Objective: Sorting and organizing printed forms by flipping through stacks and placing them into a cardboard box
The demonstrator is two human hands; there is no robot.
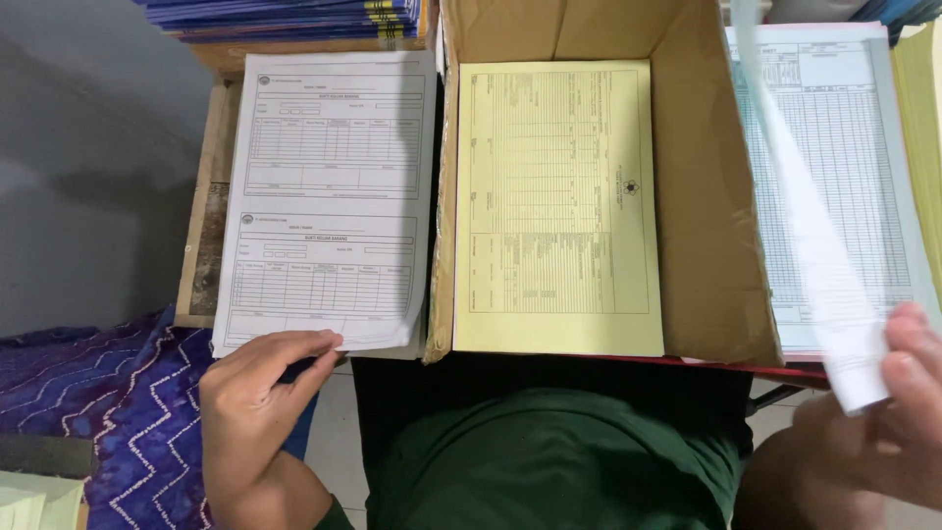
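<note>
My left hand point(257, 388) pinches the near edge of the top white form sheet point(329, 196) on a stack at the left. My right hand point(888, 412) at the lower right holds a white printed sheet point(810, 226), lifted and curling upward over a stack of pale blue-green forms point(844, 108). Between the two stacks a cardboard box point(706, 196) stands open, with yellow printed forms point(554, 206) lying flat inside it.
A wooden crate edge point(201, 206) shows under the white stack. Blue-bound booklets point(294, 15) are piled at the back left. A blue patterned cloth point(108, 402) lies at the lower left. My green shirt point(559, 461) fills the bottom middle. A grey wall is at the left.
</note>
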